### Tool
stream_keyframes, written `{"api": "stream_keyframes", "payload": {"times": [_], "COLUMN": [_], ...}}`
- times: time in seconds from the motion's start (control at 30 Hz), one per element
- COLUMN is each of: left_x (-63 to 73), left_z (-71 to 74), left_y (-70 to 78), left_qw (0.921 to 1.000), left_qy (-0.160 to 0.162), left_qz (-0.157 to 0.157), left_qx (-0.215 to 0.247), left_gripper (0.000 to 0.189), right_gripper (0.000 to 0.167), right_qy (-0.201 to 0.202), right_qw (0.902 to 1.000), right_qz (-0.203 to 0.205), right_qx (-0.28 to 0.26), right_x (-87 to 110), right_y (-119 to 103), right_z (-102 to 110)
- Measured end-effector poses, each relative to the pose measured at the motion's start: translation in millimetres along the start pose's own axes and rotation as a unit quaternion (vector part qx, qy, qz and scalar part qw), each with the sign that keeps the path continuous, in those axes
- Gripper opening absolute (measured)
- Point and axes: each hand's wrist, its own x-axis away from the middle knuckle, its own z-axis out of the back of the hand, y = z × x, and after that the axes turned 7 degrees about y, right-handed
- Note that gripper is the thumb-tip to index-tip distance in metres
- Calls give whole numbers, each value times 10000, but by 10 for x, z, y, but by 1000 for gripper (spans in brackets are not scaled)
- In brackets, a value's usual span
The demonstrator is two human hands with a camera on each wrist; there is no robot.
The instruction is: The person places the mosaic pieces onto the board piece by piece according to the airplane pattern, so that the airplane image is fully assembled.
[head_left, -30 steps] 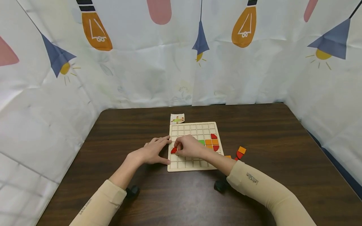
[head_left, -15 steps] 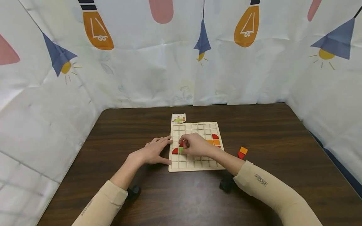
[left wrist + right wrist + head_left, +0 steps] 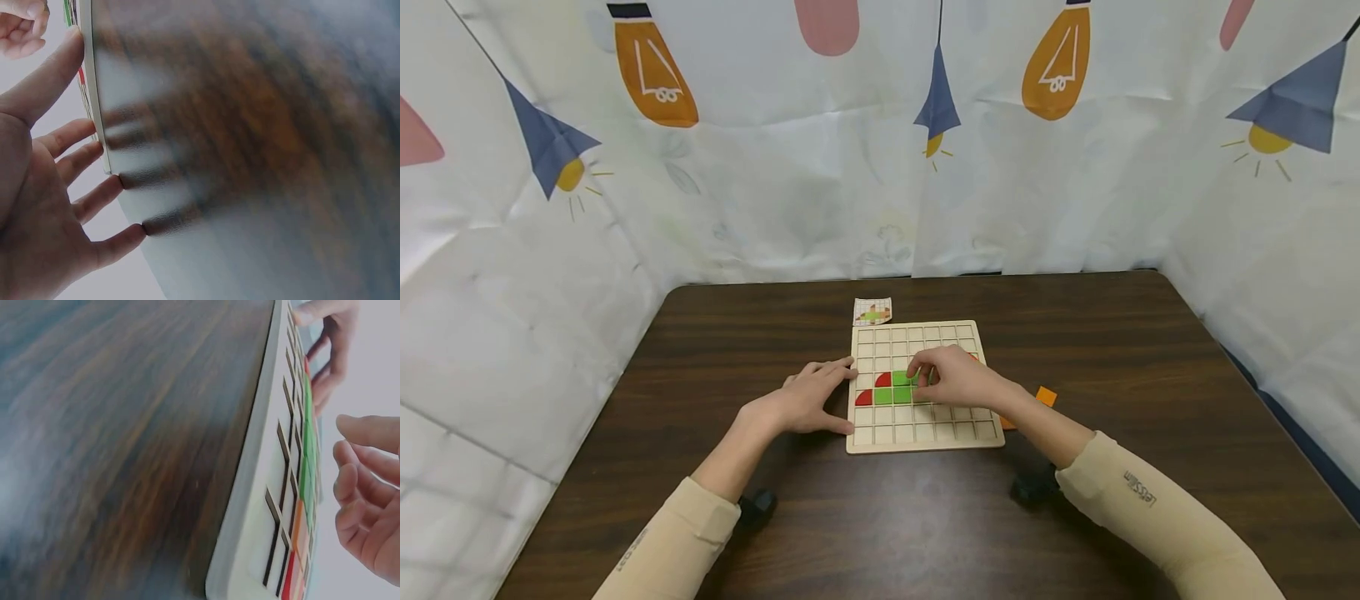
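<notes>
A pale wooden grid board (image 3: 925,433) lies on the table, with red quarter-round pieces (image 3: 865,398) at its left and green square tiles (image 3: 892,395) beside them. My left hand (image 3: 801,402) steadies the board's left edge, its spread fingertips and thumb right at the rim. Over the green tiles hovers my right hand (image 3: 958,379). Its fingers are loosely bent, and in the right wrist view the thumb and fingers (image 3: 350,481) show a gap with no piece between them. Orange tiles (image 3: 300,526) and another red piece (image 3: 288,578) sit at the board's right part, mostly hidden by the hand in the head view.
A small pattern card (image 3: 872,312) lies at the board's far left corner. Loose orange pieces (image 3: 1046,396) lie right of the board, partly behind the right forearm. A printed white curtain (image 3: 775,192) hangs beyond the dark wooden table (image 3: 880,517).
My right hand has moved rightward from the board's left side, uncovering the red pieces and the green tiles. The left hand has stayed at the board's edge.
</notes>
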Motion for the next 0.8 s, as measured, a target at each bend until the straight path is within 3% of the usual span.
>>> {"api": "stream_keyframes", "payload": {"times": [0.6,0.8], "left_x": [11,23], "left_z": [-6,-6], "left_y": [-12,-9], "left_qw": [10000,10000], "left_qy": [-9,-43], "left_qz": [13,67], "left_qx": [-78,-50], "left_gripper": [86,86], "right_gripper": [21,20], "right_qy": [137,192], "right_qw": [9980,9978], "right_qz": [-616,-628], "right_qx": [-59,34], "right_x": [336,494], "right_y": [184,279], "right_z": [356,424]}}
